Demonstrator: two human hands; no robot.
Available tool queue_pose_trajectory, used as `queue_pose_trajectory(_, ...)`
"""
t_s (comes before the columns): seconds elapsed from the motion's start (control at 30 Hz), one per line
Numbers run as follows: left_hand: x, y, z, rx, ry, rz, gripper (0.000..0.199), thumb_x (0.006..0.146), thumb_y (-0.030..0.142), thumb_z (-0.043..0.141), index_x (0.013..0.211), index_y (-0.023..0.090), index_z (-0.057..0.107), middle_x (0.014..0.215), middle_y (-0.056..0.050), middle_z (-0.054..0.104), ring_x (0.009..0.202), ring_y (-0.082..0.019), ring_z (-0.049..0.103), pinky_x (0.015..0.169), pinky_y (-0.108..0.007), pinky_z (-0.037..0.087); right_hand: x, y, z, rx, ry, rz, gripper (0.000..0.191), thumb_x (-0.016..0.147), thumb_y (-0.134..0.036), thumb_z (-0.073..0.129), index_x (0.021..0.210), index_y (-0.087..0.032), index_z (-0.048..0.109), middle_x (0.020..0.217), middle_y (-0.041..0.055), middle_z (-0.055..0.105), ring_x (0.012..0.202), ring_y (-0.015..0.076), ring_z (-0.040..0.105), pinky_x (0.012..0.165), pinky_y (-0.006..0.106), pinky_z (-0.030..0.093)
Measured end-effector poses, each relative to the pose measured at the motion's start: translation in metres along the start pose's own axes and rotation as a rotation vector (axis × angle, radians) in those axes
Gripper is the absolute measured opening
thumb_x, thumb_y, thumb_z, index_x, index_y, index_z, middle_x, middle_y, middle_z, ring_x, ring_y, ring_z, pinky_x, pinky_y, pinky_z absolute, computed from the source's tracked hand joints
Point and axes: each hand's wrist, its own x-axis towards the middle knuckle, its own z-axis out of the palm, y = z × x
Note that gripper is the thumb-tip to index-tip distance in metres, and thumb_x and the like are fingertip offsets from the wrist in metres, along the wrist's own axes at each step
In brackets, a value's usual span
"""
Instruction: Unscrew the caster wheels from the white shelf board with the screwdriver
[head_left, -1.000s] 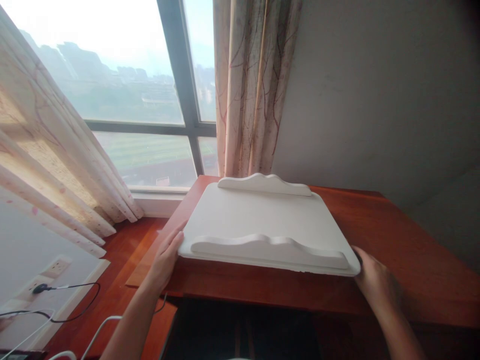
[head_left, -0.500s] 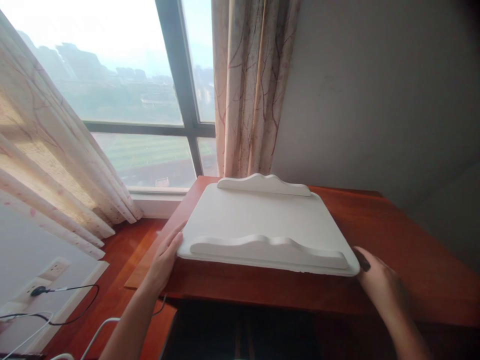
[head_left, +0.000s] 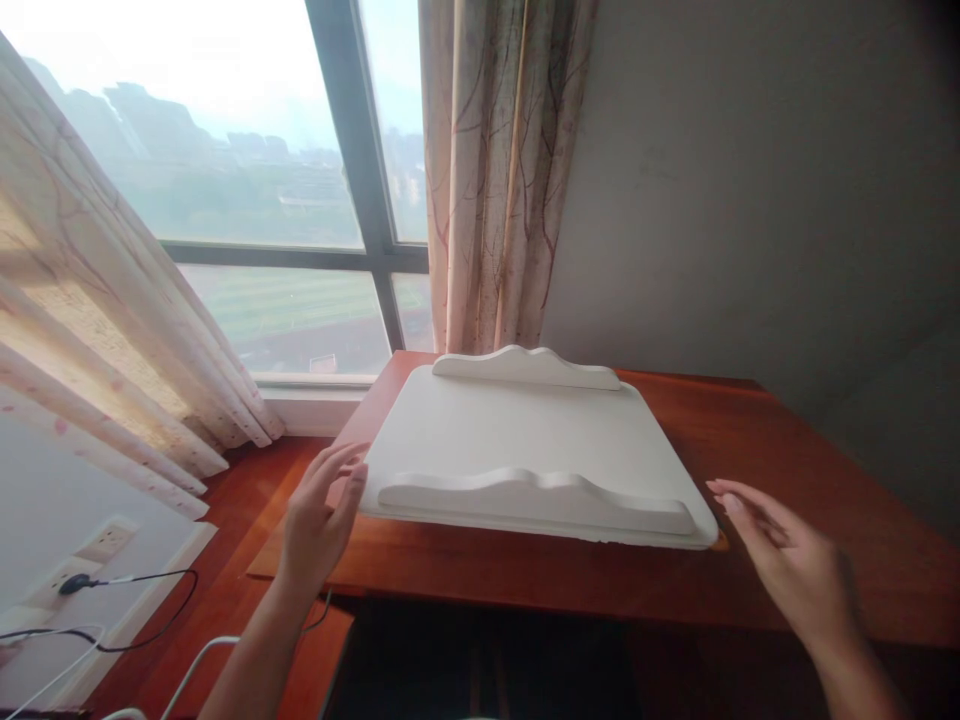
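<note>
A white board (head_left: pixel 517 425) with rounded corners lies on the reddish-brown desk (head_left: pixel 810 500). Wavy raised strips run along its back edge (head_left: pixel 525 368) and front edge (head_left: pixel 536 500). Beside the board's left front corner is my left hand (head_left: pixel 322 515), its fingers bent and apart, holding nothing. Off the right front corner, a small gap away, my right hand (head_left: pixel 795 560) hangs above the desk with loosely curled fingers and nothing in it.
Behind the desk are a window (head_left: pixel 262 200), a patterned curtain (head_left: pixel 495 180) and a grey wall (head_left: pixel 735 200). Another curtain (head_left: pixel 97 280) hangs at left, above a wall socket (head_left: pixel 105 542) with a black plug (head_left: pixel 75 583). Cables run near the floor.
My right hand has let go of the board's right corner and moved outward to the right. My left hand has come off the left edge and its fingers have lifted. The board looks unmoved.
</note>
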Motion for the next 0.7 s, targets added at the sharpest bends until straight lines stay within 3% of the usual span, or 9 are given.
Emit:
queue_pose_trajectory(0.1, -0.002, 0.011, -0.002, 0.053, -0.053, 0.128, 0.024, 0.096, 0.033, 0.057, 0.113, 0.020, 0.067, 0.112, -0.006, 0.066, 0.091, -0.018, 0.062, 0.085, -0.030, 0.049, -0.003, -0.013, -0.001, 0.045, -0.103, 0.024, 0.038, 0.091, -0.056, 0.058, 0.111, -0.028, 0.074, 0.114, 0.0042, 0.075, 0.100, 0.0251, 0.072, 0.086, 0.033, 0.058)
queue_pose_trajectory(0.23, -0.002, 0.020, -0.002, 0.055, -0.152, 0.199, 0.020, 0.095, 0.029, 0.060, 0.111, 0.021, 0.069, 0.106, -0.005, 0.067, 0.083, -0.015, 0.061, 0.078, -0.027, 0.050, -0.004, -0.024, -0.002, 0.044, -0.185, -0.084, 0.033, 0.092, -0.053, 0.058, 0.110, -0.031, 0.074, 0.117, 0.0013, 0.074, 0.110, 0.0249, 0.069, 0.093, 0.034, 0.055)
queue_pose_trajectory(0.47, -0.001, 0.023, -0.002, 0.034, -0.201, 0.187, 0.018, 0.092, 0.029, 0.063, 0.107, 0.021, 0.070, 0.104, -0.005, 0.068, 0.075, -0.013, 0.059, 0.072, -0.025, 0.051, -0.004, -0.030, -0.002, 0.067, -0.254, -0.180, 0.030, 0.091, -0.049, 0.062, 0.108, -0.028, 0.074, 0.112, 0.0033, 0.075, 0.105, 0.0246, 0.071, 0.085, 0.031, 0.058)
queue_pose_trajectory(0.7, 0.006, 0.016, -0.004, 0.005, -0.327, 0.123, 0.023, 0.091, 0.033, 0.063, 0.108, 0.021, 0.072, 0.099, -0.006, 0.069, 0.073, -0.013, 0.058, 0.066, -0.024, 0.050, -0.001, -0.022, 0.004, 0.083, -0.274, -0.159, 0.035, 0.086, -0.052, 0.066, 0.107, -0.026, 0.075, 0.109, 0.0045, 0.076, 0.101, 0.0258, 0.072, 0.087, 0.034, 0.059)
